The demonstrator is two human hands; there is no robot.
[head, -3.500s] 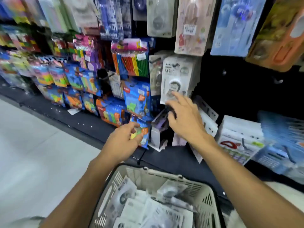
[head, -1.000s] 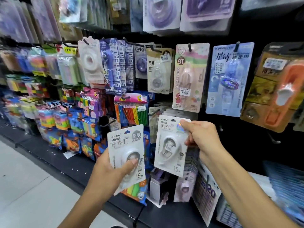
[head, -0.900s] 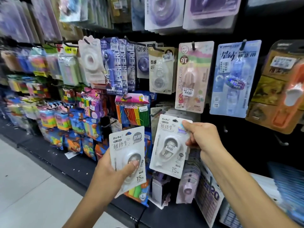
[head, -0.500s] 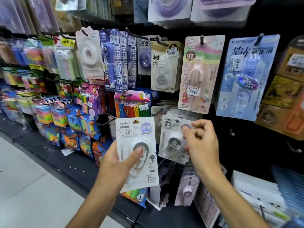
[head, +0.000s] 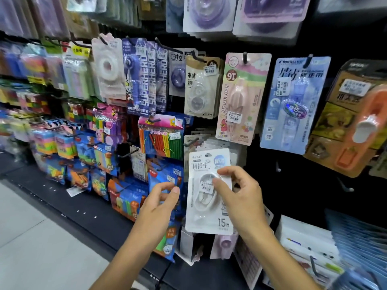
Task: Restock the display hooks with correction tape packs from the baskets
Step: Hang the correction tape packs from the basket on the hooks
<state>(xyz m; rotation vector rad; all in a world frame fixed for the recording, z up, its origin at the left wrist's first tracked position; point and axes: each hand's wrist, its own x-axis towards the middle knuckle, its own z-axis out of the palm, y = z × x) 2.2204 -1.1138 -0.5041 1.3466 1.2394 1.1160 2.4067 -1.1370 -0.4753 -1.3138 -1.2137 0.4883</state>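
Observation:
My right hand (head: 238,195) pinches a white correction tape pack (head: 206,214) by its blister, holding it upright in front of the shelf wall. Just above and behind it, a stack of the same white packs (head: 217,144) hangs on a display hook (head: 191,141). My left hand (head: 161,203) hovers just left of the held pack with fingers loosely curled and nothing in it. No basket is in view.
Other carded tape packs hang on hooks above: a beige one (head: 201,86), a pink one (head: 240,97), a blue one (head: 293,103). Bare hooks (head: 278,167) stick out of the black panel at the right. Colourful stationery packs fill the left; a black base shelf (head: 69,206) runs below.
The pack my right hand held now hangs on the hook stack. The pack from my left hand has passed to my right hand, and my left hand is empty.

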